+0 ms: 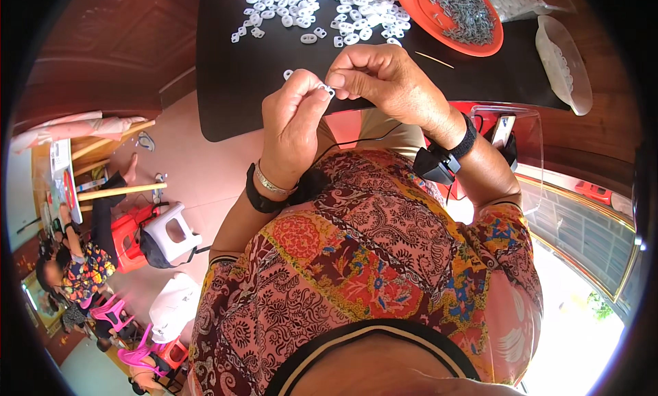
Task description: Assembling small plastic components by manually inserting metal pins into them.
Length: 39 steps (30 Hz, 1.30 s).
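Observation:
My left hand (289, 118) pinches a small white plastic piece with two holes (327, 90) between thumb and fingers, just past the table's near edge. Close beside it, my right hand (389, 81) has its thumb and fingertips pressed together, near or touching the piece. Whatever is in the right fingertips, if anything, is too small to make out. Many similar white two-holed pieces (295, 7) lie scattered on the black table (226, 74). One loose piece (288, 74) lies behind my left hand. An orange-red plate (417, 12) holds a heap of small grey metal screws or nails (466, 19).
A thin wooden stick (434, 59) lies beside the plate. A translucent tray (556, 60) with white pieces stands at the table's right end, below a clear plastic bag (510, 0). On the left are a white stool (171, 233), red stools (129, 238) and a person (82, 269).

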Motion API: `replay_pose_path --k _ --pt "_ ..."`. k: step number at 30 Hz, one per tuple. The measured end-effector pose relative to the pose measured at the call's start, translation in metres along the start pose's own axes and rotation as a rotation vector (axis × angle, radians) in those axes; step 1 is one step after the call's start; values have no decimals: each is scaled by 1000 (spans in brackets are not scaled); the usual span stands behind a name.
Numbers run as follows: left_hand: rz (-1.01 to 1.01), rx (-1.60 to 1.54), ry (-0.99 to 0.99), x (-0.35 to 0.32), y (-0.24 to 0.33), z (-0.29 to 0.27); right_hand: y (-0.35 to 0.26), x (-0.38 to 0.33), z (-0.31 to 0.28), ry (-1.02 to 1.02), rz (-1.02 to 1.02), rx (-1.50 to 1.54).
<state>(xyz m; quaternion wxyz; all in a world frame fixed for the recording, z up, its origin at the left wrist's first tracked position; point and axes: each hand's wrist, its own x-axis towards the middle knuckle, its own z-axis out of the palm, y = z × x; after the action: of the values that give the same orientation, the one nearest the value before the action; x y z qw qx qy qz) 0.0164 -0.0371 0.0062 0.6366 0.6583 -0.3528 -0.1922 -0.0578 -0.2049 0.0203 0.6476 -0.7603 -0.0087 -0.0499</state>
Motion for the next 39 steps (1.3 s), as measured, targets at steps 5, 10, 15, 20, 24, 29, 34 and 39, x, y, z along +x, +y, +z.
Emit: replay_pose_path --k 5,10,15,20,24,29,34,39 --pt "38 8 11 -2 -6 3 -3 -2 2 21 -13 -81" --pt "72 -11 57 -5 -10 7 -4 -5 9 78 -62 -161" --pt "13 -16 23 -12 -16 -2 -1 -7 14 43 -36 -268" --pt "-99 -243 169 -11 -12 -23 -8 10 7 144 -95 -376" --pt "-76 -341 290 -8 -13 -51 -3 31 2 125 -206 -665" --pt "-90 -422 349 -6 -17 -61 4 43 26 99 -300 -904" --pt "-131 -381 304 -9 -21 -62 11 51 40 54 -355 -1050" --pt "-126 -349 286 -8 -23 -62 10 56 43 36 -312 -1248"
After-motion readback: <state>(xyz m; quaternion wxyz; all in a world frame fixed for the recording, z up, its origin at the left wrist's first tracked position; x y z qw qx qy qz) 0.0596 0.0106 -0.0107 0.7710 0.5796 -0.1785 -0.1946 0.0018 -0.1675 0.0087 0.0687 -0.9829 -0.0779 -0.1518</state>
